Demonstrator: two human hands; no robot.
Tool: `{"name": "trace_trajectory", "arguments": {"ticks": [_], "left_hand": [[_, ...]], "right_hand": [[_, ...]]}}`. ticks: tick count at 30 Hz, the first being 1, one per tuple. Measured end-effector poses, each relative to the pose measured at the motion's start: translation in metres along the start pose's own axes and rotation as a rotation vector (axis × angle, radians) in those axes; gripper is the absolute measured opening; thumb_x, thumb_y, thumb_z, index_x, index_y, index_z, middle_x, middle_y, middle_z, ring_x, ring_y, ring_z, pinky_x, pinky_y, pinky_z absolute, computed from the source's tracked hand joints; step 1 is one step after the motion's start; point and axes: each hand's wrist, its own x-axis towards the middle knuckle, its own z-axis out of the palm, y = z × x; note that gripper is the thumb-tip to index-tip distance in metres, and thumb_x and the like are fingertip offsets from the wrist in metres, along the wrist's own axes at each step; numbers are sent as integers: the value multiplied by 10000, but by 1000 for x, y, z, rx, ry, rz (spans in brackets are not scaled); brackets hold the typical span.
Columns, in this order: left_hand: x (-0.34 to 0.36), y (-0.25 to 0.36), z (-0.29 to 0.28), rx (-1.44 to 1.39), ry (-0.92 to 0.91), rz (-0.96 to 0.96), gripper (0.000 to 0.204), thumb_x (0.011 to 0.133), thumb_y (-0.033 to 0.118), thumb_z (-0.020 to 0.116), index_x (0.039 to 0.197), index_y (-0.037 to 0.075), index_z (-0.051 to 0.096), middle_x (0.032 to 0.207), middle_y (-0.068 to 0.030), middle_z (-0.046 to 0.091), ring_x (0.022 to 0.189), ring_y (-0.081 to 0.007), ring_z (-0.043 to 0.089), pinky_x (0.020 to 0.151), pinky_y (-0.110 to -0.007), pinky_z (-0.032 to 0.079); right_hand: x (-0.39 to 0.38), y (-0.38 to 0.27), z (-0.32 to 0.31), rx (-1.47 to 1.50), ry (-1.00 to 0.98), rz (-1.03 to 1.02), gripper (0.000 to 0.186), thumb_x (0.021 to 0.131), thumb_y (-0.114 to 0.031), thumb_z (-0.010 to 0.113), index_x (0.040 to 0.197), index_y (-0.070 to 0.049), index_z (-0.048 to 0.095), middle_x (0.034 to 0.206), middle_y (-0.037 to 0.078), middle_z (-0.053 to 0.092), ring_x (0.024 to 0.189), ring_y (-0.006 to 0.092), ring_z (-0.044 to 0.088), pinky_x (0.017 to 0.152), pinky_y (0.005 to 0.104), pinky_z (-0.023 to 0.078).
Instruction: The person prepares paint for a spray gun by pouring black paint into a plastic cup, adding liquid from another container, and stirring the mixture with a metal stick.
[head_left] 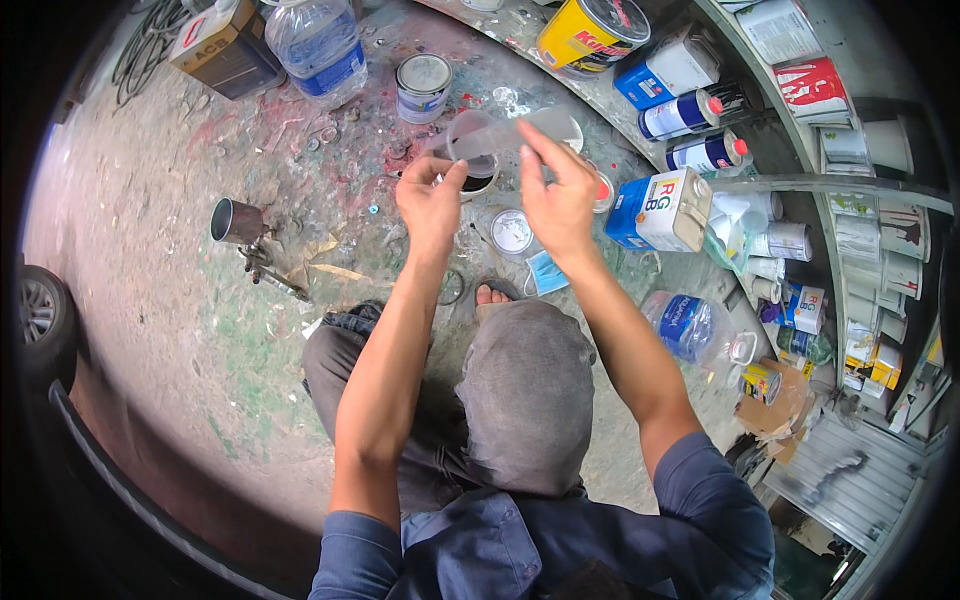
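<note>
A translucent, cup-like plastic piece (490, 138) is held sideways between my hands, above an open can of dark liquid (483, 178). My left hand (430, 195) pinches near its left end with thumb and fingertips. My right hand (556, 195) is on its right part, index finger stretched along it and thumb beneath; the grip is partly hidden. Just beyond stands a closed paint can (423, 88). Nearer me, between my forearms, lies a round white lid (512, 231). Beside my right wrist are a blue face mask (546, 273) and a small can with red on top (603, 192).
A spray gun with a metal cup (240, 222) is on the floor at left. Farther back are a large water bottle (318, 55) and a rectangular tin (228, 50). At right stand a blue-white tin (660, 210), another bottle (690, 325) and paint shelves (790, 110). A car wheel (42, 318) is far left.
</note>
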Motion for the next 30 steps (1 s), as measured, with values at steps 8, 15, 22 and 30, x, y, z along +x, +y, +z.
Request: {"name": "trace_trajectory", "arguments": {"ticks": [8,15,22,30], "left_hand": [[-12,-4,-60,-326,2,-351,60,897,61,653,903,12,619,942,-81,646,826,-201,658,786,-400,606],[-16,7,-89,-350,43,-390,78,883,74,661,872,3,630,883,-79,658,788,-192,671,721,-361,616],[-14,6,-120,-366,114,-390,76,907,76,646,900,12,606,1077,-158,680,881,-290,696,764,-393,616],[-16,-23,-122,-426,193,-442,77,930,80,639,953,22,595,1081,-140,677,968,-288,687,853,-399,591]], "right_hand": [[22,-15,23,175,-615,-61,361,808,44,591,1151,-40,667,1160,180,669,1101,322,640,929,364,502],[48,-9,30,325,-629,-109,437,809,-6,570,1237,-68,632,1329,200,582,1241,359,554,1054,419,436],[-8,127,44,58,-530,384,821,738,1,673,1486,-71,342,1455,159,479,1360,288,453,1101,394,386],[-116,186,130,359,-322,404,1215,538,-181,960,1476,-22,204,1435,176,436,1344,293,440,1136,406,348]]}}
